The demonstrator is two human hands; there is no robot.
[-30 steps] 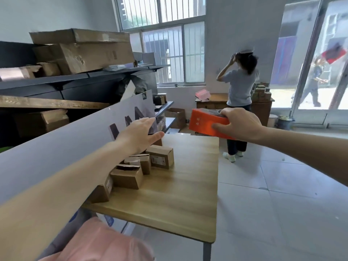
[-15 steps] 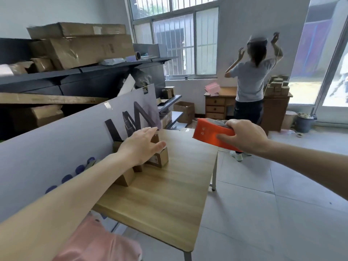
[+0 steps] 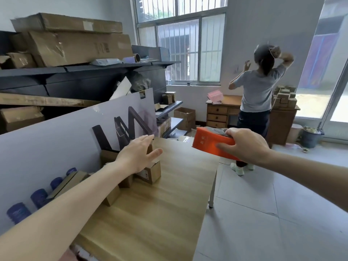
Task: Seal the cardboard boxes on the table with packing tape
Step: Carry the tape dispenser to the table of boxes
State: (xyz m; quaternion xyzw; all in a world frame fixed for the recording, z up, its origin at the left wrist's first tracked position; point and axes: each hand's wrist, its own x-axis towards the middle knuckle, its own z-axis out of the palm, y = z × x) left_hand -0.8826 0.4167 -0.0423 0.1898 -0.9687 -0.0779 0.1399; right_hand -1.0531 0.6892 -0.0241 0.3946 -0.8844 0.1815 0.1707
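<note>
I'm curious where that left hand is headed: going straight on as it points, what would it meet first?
Probably the small box on the table, right by the left hand's straight fingers. Depth is unclear, so they may already touch it.

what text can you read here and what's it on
white board: large dark strokes, maybe "W"; no clear word
orange tape dispenser: two small characters, too blurred
small cardboard box: label, too small to read
large carton on the shelf: print, blurred
</note>
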